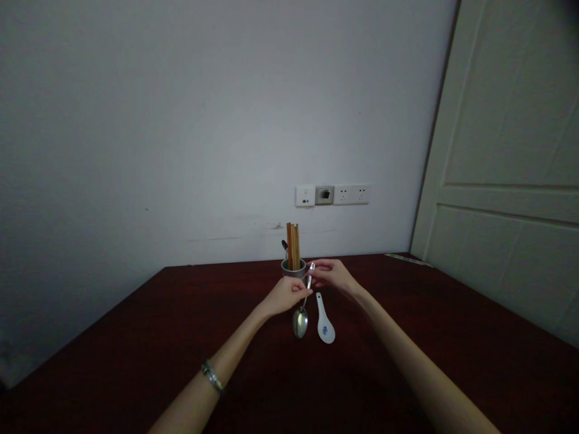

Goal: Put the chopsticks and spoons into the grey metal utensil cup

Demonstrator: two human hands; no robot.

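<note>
Beside the cup [294,273], your left hand [286,295] and right hand [333,275] pinched the metal spoon [300,323], apparently for a regrip; the next move called for one steady grip.

Cup [293,273] base and chopstick [294,244] ends out of sight
At centre, the left grip [286,294] covers the cup's lower front and part of the metal spoon's [300,323] handle; both forearms [402,352] are cut by the bottom edge, the door [511,150] by the right; the white spoon's [322,314] blue motif is too small to tell.
</note>
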